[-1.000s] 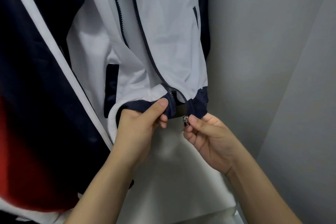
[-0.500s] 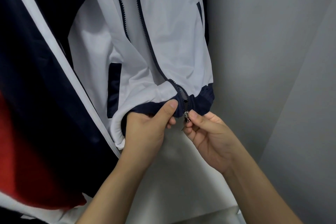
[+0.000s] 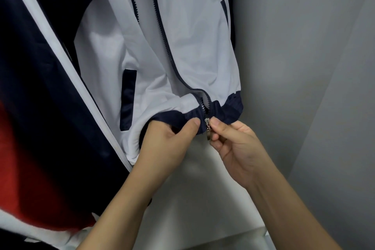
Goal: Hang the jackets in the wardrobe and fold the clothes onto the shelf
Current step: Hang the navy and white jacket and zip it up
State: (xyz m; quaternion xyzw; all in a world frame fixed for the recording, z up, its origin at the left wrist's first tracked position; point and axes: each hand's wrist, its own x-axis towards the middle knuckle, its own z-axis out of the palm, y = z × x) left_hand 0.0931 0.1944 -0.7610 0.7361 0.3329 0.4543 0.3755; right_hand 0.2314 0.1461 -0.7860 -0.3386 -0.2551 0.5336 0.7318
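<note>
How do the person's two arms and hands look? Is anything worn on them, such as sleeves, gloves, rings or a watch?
Both forearms are bare as far as the head view shows; no sleeve reaches into the picture. The left hand and the right hand wear no gloves. No ring, watch or bracelet shows on the visible fingers and wrists. The fingernails look short and unpainted.

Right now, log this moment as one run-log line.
stage: zipping hung jacket | left hand: pinches navy hem | right hand: pinches zipper pull | white jacket: zipper open above hem
</note>
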